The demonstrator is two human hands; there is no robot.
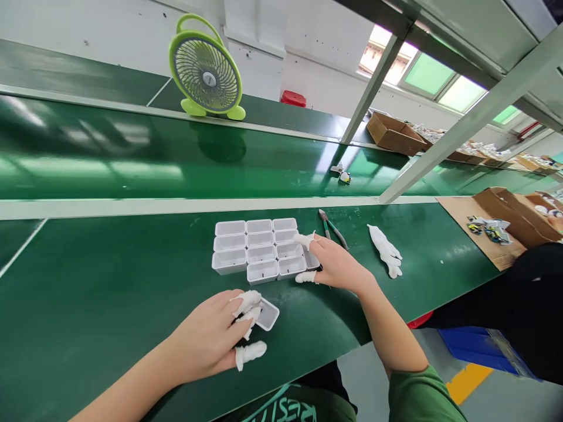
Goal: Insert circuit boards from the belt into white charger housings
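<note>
Left hand (pixel 219 333), loosely open, touches a loose tray (pixel 268 315); right hand (pixel 336 265) spans an end tray (pixel 312 258), grip unclear, pliers (pixel 325 221) just beyond

On your green tabletop (pixel 132 305) sit small white trays (pixel 262 254), green-handled pliers (pixel 333 228) and a limp white glove (pixel 386 251).
</note>
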